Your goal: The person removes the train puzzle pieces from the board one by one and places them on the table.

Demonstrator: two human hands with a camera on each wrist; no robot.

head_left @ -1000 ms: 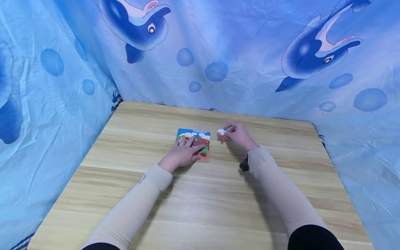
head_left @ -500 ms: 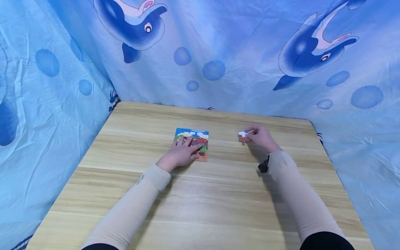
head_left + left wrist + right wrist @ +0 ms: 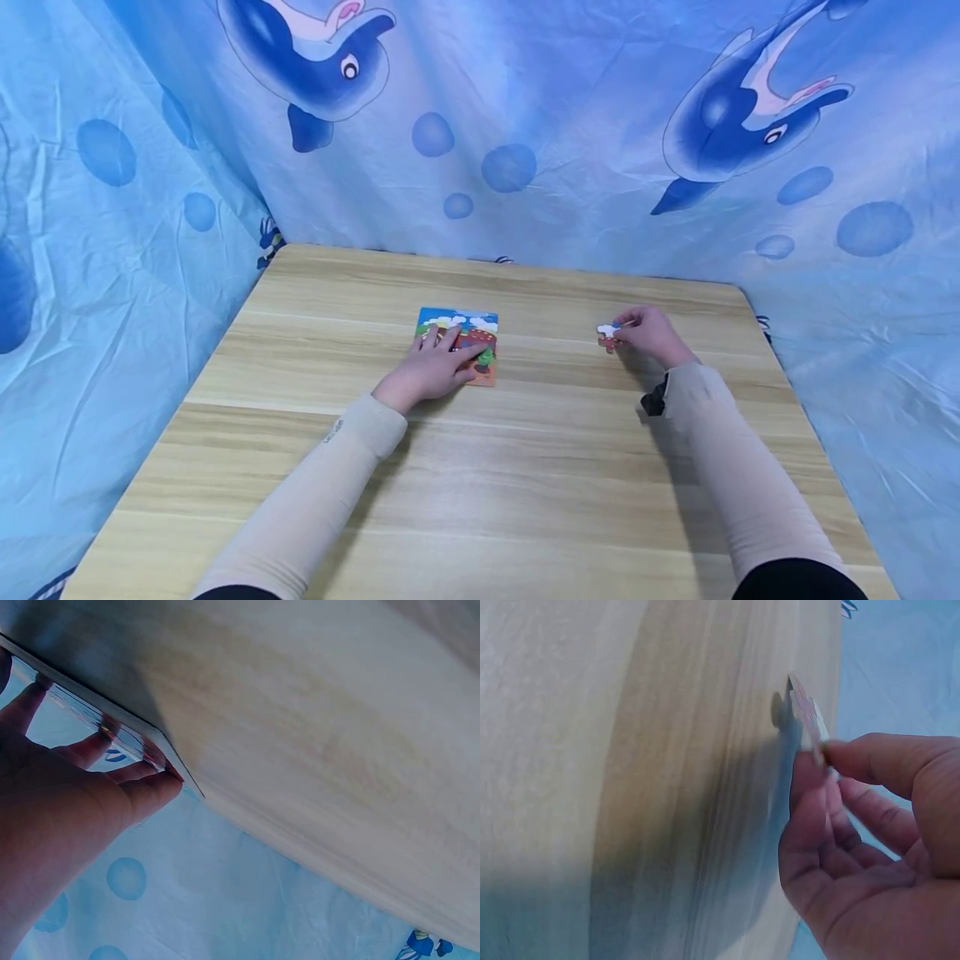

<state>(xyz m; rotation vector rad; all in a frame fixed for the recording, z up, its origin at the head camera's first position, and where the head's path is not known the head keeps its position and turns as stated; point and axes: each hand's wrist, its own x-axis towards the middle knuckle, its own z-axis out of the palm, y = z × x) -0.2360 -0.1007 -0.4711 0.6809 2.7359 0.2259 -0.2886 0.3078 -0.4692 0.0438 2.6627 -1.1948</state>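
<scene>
A flat, colourful picture puzzle (image 3: 480, 322) with blue sky, white clouds and a red shape lies toward the back of the table. My left hand (image 3: 429, 371) rests on it with spread fingers, covering its lower left part. In the left wrist view the fingertips of the left hand (image 3: 67, 780) touch its top face, and its thin edge shows. Well to the right, my right hand (image 3: 654, 335) pinches a puzzle piece (image 3: 607, 335) with white and red print between thumb and finger. Seen from the right wrist, the puzzle piece (image 3: 808, 716) is tilted just above the wood.
The wood-grain table (image 3: 480, 483) has rounded back corners. A blue curtain (image 3: 570, 200) printed with dolphins and bubbles hangs behind it and along both sides. A small black object (image 3: 654, 400) sits at the right wrist.
My right hand has carried the puzzle piece to the right, away from the puzzle. The left hand stays in place on the puzzle. The head view has shifted slightly.
</scene>
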